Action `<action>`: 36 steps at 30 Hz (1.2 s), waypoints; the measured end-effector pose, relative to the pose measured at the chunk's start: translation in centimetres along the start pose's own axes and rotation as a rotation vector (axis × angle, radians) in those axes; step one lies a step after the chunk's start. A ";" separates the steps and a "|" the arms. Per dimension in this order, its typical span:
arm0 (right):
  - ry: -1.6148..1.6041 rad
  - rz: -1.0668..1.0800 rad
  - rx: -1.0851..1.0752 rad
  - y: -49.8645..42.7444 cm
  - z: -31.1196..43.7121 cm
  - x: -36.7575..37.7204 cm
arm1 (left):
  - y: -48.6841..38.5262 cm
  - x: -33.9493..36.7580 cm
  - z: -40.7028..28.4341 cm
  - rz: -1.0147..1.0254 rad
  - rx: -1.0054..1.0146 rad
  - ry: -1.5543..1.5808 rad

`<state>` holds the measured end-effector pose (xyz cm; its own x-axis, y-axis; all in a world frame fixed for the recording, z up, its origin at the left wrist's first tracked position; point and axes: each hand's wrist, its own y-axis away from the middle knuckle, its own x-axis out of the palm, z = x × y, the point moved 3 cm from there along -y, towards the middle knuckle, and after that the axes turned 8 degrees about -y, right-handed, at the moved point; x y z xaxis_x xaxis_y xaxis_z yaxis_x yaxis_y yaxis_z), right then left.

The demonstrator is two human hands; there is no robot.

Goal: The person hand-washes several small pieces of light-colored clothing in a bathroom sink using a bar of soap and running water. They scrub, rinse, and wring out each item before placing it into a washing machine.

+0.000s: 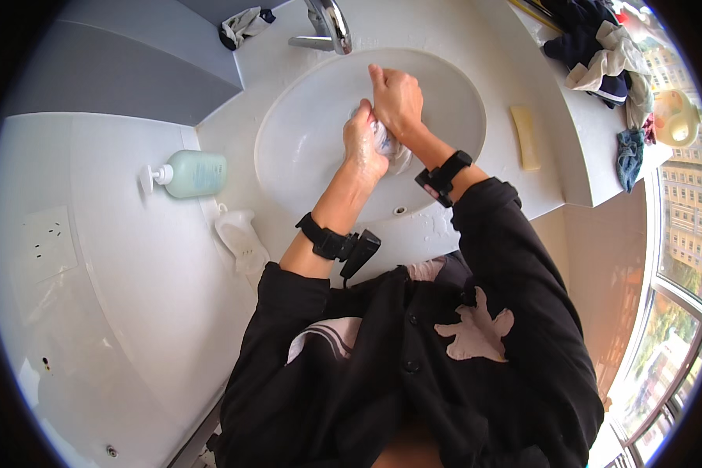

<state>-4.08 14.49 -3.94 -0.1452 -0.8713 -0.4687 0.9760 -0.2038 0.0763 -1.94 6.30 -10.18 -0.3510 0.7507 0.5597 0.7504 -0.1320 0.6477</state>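
Observation:
Over the white oval sink basin (313,169), my left hand (362,140) holds a wet white cloth (383,139) with a bluish pattern. Suds or water glisten on that palm. My right hand (396,99) is closed like a fist against the upper side of the same cloth, its thumb up. Part of the cloth hangs below my hands and part is hidden between them. The chrome faucet (333,29) stands above the basin's far rim; no water stream shows from it.
To the left are a pump bottle (198,174) of pale green liquid and a white soap dish (241,237). A yellow soap bar (525,138) lies right of the basin. A crumpled cloth (245,28) sits behind left. Clothes (611,64) are heaped on the right ledge by the window.

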 end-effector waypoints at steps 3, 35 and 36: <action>-0.019 -0.076 -0.342 1.5 0.6 0.9 | -0.7 0.1 -0.2 0.277 0.266 -0.118; -1.109 0.697 0.214 -6.3 -6.0 -10.1 | 2.1 -1.9 -8.0 0.163 0.308 -0.210; -1.107 0.692 0.209 -6.5 -6.1 -10.2 | 2.2 -1.7 -8.1 0.187 0.315 -0.223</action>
<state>-8.00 27.45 -4.99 0.2175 -0.7043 0.6758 0.8728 0.4502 0.1883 -4.21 -0.48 -5.55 -0.0895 0.8587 0.5046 0.9361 -0.1004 0.3370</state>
